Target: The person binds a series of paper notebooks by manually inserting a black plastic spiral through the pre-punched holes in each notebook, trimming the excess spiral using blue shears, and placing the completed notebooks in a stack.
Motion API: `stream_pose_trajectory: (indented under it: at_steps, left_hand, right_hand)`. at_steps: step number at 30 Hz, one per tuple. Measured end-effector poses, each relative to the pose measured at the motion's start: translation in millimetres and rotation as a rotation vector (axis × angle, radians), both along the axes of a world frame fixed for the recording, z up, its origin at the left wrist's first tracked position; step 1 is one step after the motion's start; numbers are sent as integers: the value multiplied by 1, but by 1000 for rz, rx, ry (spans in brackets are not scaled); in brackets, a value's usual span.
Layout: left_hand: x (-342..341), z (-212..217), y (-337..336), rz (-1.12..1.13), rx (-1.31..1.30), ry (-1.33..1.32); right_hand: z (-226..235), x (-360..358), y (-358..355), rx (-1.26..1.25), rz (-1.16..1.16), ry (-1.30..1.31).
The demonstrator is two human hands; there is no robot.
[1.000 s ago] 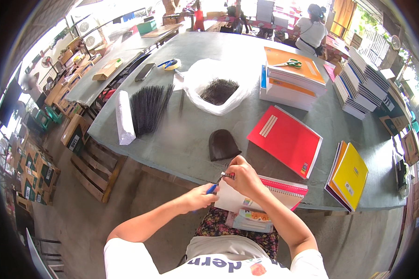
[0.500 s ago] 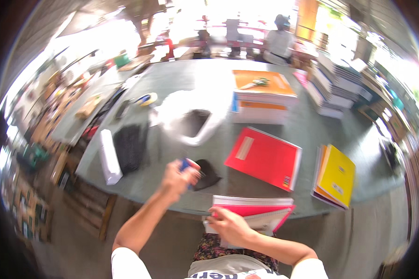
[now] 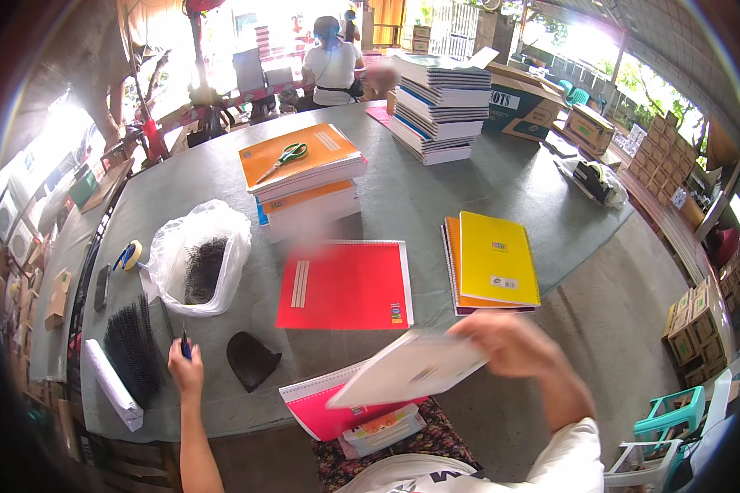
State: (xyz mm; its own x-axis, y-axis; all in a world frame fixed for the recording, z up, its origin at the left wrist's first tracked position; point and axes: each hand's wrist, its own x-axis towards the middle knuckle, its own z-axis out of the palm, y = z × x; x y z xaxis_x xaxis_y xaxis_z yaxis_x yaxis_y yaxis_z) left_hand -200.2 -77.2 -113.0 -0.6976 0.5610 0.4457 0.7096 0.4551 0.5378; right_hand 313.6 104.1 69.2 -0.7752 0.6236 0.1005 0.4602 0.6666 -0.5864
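Observation:
My left hand (image 3: 187, 366) is closed on a blue-handled tool (image 3: 187, 348) with a thin dark tip; it may be pliers, but most is hidden. Left of it lies a bundle of black wire binding coils (image 3: 131, 347). My right hand (image 3: 514, 343), blurred, grips the edge of a white-covered notebook (image 3: 411, 368) and holds it tilted at the table's near edge. Beneath that, a pink spiral notebook (image 3: 316, 411) rests against the edge and my lap. A red spiral notebook (image 3: 349, 287) lies flat beyond, and yellow spiral notebooks (image 3: 497, 259) are stacked to its right.
A white plastic bag (image 3: 230, 283) holds more black coils. Scissors (image 3: 284, 160) top an orange notebook stack (image 3: 329, 148). Taller book piles (image 3: 440, 107) and cartons (image 3: 522, 103) stand behind. A black curved pad (image 3: 252, 361) and a white roll (image 3: 111, 384) lie near. A person (image 3: 330, 66) sits far off.
My view has swung right. My left hand has moved left toward the coils with the blue-handled tool. My right hand has moved right, lifting the white notebook away from the pink one.

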Motion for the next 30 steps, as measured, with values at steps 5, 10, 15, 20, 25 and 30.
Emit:
stream_pose_trajectory:
  at_steps: [5, 10, 15, 20, 25, 30]
  left_hand:
    - [21, -3, -35, 180, -300, 174]
    - [-16, -9, -36, 203, -117, 175]
    - [-47, -18, -39, 366, -320, 145]
    - [-58, -4, -37, 313, -445, -22]
    - [-64, 22, -48, 355, -463, 120]
    - [-55, 41, -61, 393, -223, 207]
  right_hand:
    - [56, 28, 74, 743, -349, -222]
    - [-34, 16, 154, 820, -3, -259]
    - [-176, 24, 168, 337, -560, -228]
    - [-170, 17, 162, 393, -619, -138]
    - [-111, -74, 63, 214, -90, 410]
    - [-95, -168, -35, 60, 545, 51]
